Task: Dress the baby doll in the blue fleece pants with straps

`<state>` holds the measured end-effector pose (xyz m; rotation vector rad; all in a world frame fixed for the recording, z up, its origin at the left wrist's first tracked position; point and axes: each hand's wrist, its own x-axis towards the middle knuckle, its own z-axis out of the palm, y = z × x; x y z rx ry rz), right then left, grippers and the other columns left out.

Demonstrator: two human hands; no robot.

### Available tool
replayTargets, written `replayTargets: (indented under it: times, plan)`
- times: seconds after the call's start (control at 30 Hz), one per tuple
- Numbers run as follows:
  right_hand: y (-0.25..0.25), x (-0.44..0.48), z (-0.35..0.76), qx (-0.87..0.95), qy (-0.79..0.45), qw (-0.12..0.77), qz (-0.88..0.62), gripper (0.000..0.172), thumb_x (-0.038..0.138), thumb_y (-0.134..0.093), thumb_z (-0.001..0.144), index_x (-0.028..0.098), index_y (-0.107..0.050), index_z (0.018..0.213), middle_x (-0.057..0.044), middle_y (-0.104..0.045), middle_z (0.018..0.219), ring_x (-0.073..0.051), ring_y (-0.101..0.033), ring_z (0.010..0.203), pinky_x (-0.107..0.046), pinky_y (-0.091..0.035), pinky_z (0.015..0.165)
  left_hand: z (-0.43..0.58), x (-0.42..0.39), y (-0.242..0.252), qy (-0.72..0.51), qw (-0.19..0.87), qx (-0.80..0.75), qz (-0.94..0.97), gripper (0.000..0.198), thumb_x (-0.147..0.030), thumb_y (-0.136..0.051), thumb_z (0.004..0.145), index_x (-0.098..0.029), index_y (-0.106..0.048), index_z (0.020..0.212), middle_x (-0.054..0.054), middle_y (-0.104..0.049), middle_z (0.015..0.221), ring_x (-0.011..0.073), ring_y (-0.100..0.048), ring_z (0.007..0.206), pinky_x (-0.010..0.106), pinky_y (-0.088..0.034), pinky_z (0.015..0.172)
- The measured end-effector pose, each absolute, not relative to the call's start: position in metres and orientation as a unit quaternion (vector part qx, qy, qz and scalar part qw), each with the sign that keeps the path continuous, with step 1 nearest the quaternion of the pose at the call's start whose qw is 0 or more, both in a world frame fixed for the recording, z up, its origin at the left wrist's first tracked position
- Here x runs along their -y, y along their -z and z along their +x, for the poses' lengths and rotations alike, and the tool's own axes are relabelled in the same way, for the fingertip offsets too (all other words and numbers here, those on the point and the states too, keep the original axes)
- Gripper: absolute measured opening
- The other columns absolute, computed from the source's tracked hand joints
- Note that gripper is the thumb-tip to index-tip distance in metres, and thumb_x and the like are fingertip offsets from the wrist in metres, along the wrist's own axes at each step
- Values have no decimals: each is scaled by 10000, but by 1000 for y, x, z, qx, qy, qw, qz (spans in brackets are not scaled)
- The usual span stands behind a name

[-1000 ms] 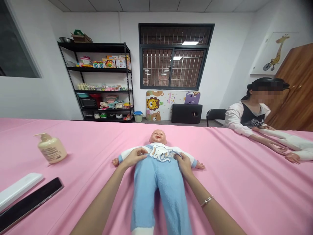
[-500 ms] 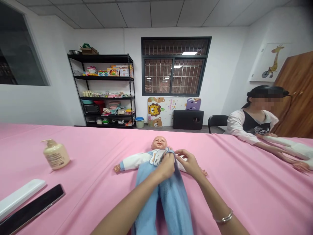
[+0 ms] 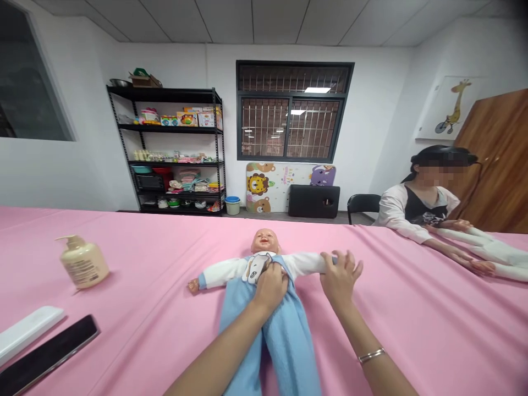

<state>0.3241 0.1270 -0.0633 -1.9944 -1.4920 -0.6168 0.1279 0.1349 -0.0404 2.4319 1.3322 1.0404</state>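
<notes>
Bright even light, faint shadows, curved edges.

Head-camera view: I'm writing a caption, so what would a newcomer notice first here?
A baby doll in a blue and white outfit lies face up mid-way along the pink table. The left hand is at its chest, the right hand spread open by its arm. Behind, a black shelf of colourful toys stands beside a barred window; at right, a seated person leans over the table.
</notes>
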Motion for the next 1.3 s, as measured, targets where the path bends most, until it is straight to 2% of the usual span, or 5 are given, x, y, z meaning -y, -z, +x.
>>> replayTargets:
  times: [0.13,0.27,0.53,0.93,1.3]
  plan:
    - [41,-125,304,509,125,506,-685,695,224,-533,723,200,-272,1367,-177,-65,1428,-380,-139,1314,-512,-336,950,128,-132,40,-348,94,-445,820,319,-151,-457,806,-138,-459,1125,142,-528,1202,239,-484,1131,364,-430,923]
    - [27,-122,288,529,-101,651,-534,991,353,-557,733,172,158,1394,-210,-246,1383,-240,-487,1129,-291,-509,767,129,-131,40,-327,96,-452,824,278,-143,-438,817,-108,-486,1089,164,-564,1146,248,-534,1072,376,-447,899]
    - [33,-120,265,726,-124,478,-479,418,183,-399,753,181,-579,1130,-60,-548,1189,-184,-497,1130,-381,-390,1010,129,-134,50,-430,28,-422,798,480,-181,-394,836,-76,-323,1298,195,-495,1232,255,-401,1225,437,-310,1038]
    - [33,-116,264,672,-71,417,-607,197,289,-457,739,162,-595,797,-48,-592,830,-163,-537,792,-249,-412,693,122,-120,16,-160,-41,-467,868,226,-145,-429,812,-167,-590,969,133,-626,881,277,-588,850,385,-483,723]
    - [55,-202,296,569,-188,428,-677,127,202,-536,633,144,-645,662,-48,-592,587,-153,-522,602,-240,-340,608,118,-112,37,-269,-118,-336,895,350,-224,-508,773,-280,-529,1118,68,-561,865,233,-535,822,349,-454,708]
